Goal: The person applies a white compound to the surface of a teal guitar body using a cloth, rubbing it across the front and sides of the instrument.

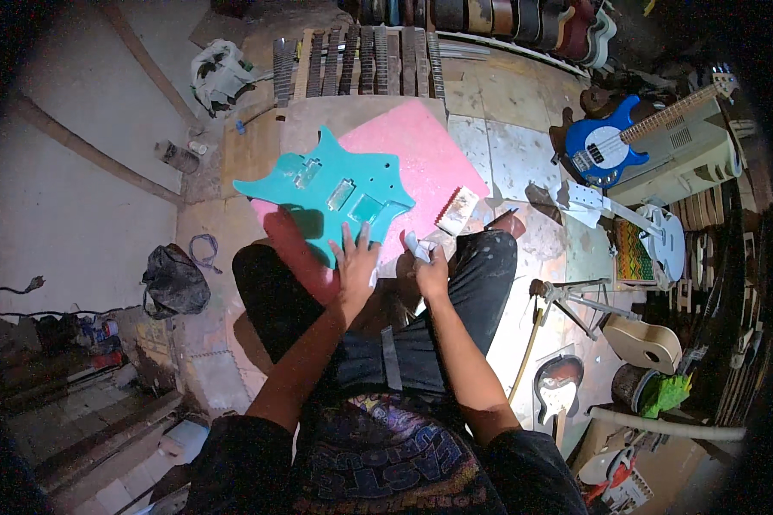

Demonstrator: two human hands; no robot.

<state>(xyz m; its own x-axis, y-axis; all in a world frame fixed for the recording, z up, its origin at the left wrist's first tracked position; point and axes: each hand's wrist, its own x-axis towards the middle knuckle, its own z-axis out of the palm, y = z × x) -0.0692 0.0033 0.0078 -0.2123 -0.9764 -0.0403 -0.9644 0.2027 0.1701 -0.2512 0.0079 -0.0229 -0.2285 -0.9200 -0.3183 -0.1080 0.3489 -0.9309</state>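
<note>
A teal electric guitar body [368, 173] lies flat in front of my crossed legs, its pickup and control cavities facing up. My left hand [357, 264] rests with spread fingers on its near edge, beside the square cavity. Just right of the body, my right hand [432, 273] pinches a small folded whitish sheet [419, 247]; its material is hard to tell. Under the guitar body is a pink board [412, 142], dusted with pale specks. A whitish pad with a jagged edge [459, 209] sits at the board's right side, near my right knee.
Several guitar necks [361, 62] stand in a row at the back. On the right are a blue bass guitar [608, 144], a pale guitar [659, 240], a metal stand [567, 302] and an acoustic guitar body [642, 343]. A black bag [176, 281] lies left of me.
</note>
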